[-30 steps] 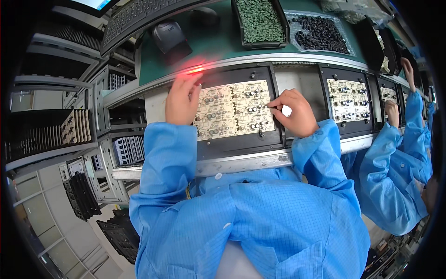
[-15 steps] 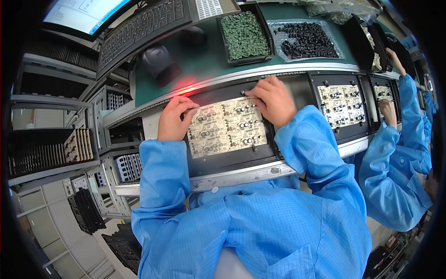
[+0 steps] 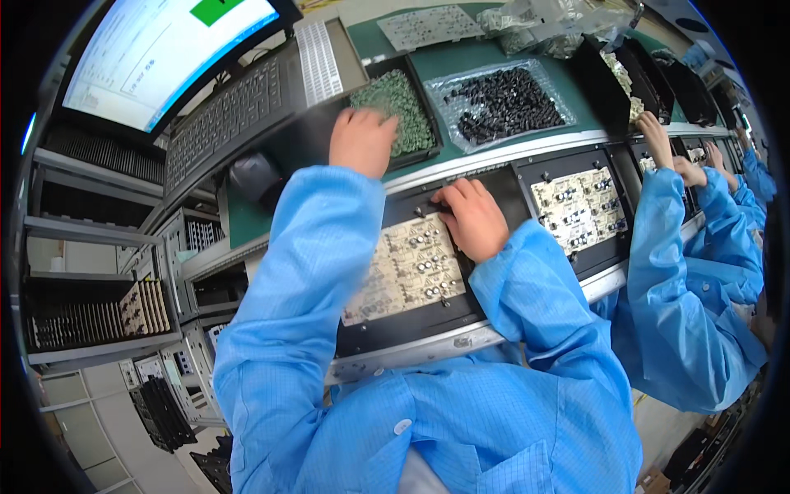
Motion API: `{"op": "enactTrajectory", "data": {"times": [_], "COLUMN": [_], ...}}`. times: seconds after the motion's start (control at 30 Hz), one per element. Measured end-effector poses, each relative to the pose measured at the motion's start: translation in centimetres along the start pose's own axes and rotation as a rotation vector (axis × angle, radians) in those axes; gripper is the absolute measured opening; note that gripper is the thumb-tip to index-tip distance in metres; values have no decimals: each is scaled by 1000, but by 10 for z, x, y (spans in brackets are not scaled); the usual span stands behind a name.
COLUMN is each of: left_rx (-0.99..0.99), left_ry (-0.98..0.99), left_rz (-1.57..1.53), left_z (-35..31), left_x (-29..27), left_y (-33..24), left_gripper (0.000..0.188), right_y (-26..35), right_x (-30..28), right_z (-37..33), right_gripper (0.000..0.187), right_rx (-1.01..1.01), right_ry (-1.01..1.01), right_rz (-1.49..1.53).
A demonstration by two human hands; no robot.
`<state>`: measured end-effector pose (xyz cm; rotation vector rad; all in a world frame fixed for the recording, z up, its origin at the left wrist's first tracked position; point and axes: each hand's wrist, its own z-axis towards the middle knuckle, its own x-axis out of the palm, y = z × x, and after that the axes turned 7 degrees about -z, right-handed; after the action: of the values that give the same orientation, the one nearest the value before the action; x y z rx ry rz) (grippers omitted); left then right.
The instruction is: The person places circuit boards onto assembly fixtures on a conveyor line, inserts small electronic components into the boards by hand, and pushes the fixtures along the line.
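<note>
A green worktop (image 3: 494, 58) is seen from above, with a lit monitor (image 3: 156, 58) and a dark keyboard (image 3: 239, 107) at its upper left. In front of it, a pale circuit board (image 3: 411, 267) lies in a black carrier frame (image 3: 411, 325). A clear bag of black parts (image 3: 502, 99) lies beside a black tray of green parts (image 3: 403, 103). The left hand (image 3: 360, 142) is laid on the tray's near edge, fingers curled into the green parts; what is gripped cannot be told. The right hand (image 3: 473, 218) is pressed on the board's upper right corner, fingers together and bent. A co-worker's hand (image 3: 654, 136) is stretched out further right.
</note>
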<state>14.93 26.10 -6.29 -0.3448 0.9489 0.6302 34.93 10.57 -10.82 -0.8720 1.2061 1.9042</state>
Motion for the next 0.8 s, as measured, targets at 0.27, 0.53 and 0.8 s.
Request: {"op": "enactTrajectory", "data": {"times": [0.27,0.53,0.8], "left_rx": [-48,-145,-225], "left_ry": [16,-6,-68], "left_rz": [-68,-131,-142], "left_z": [-4,-1,1], "left_x": [6,6,3], "left_y": [-2,-8,-7], "left_gripper": [14,8,12], "right_y": [-82,-132,-128], "right_x": [-36,8,0], "right_z": [106,169,185], "right_gripper": [25,25,26], "right_rx": [162,51,-2], "right_ry": [-199,10,223], "right_rz": [-165,-419,-422]}}
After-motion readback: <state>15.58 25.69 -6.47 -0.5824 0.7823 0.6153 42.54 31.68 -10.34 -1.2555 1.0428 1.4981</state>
